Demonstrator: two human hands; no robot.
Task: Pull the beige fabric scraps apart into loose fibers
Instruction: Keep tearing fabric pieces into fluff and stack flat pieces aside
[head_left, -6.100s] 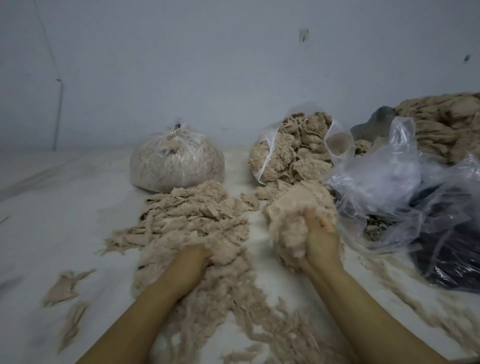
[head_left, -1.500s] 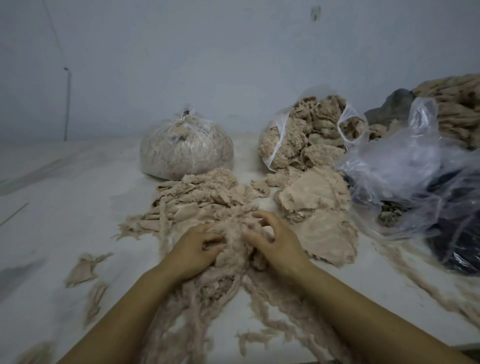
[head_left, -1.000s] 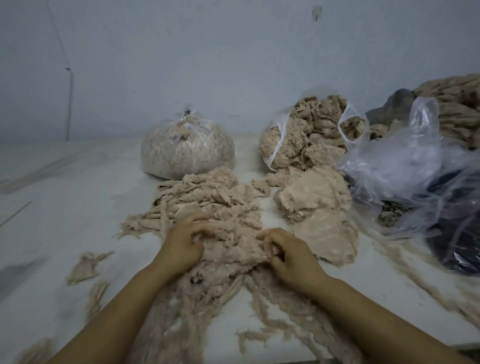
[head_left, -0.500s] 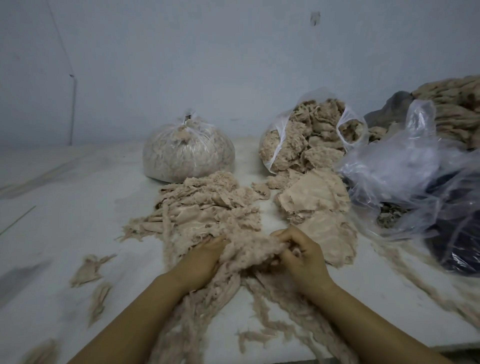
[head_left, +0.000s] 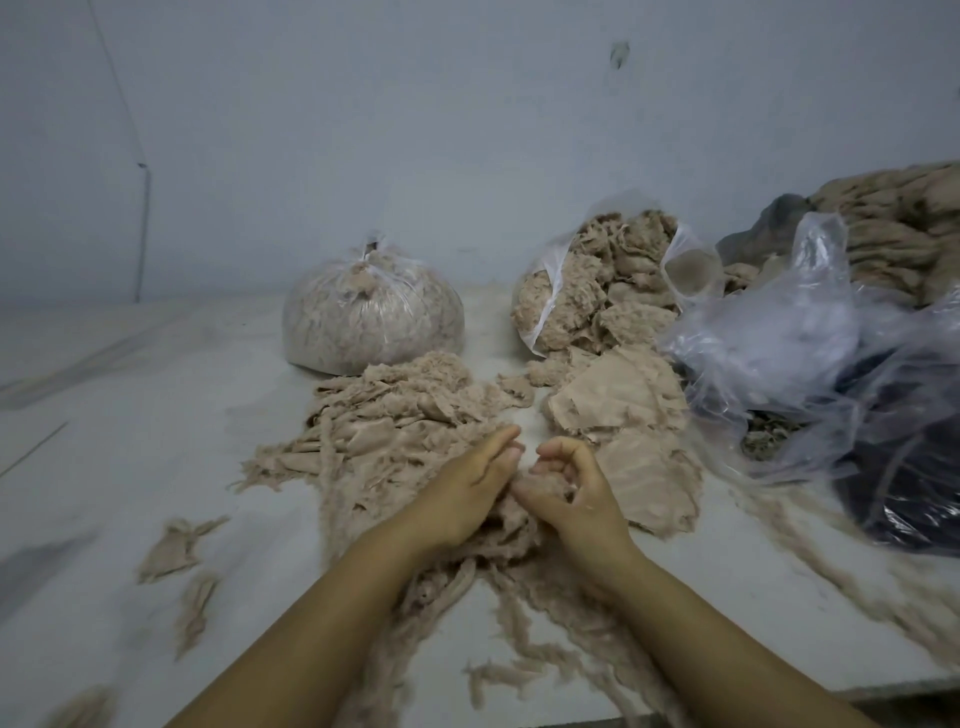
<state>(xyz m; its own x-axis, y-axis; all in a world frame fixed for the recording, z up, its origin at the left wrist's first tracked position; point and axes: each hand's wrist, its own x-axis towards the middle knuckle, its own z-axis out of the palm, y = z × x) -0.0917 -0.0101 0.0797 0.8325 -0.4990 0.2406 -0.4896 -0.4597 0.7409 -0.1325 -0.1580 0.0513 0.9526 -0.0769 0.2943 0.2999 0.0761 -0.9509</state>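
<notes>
i've got both hands low over the near middle of the table (head_left: 130, 395), on the near edge of the scrap pile (head_left: 395, 415): my right hand (head_left: 574, 491) has its fingers curled, thumb meeting them around a small tuft (head_left: 543, 480), while my left hand (head_left: 462, 486) lies with fingers nearly straight, pressing on the fluff beside it. to do this well i'd take only a thin wad, pinch it with both hands close together and tease it sideways. bigger flat pieces (head_left: 618, 395) wait just right.
</notes>
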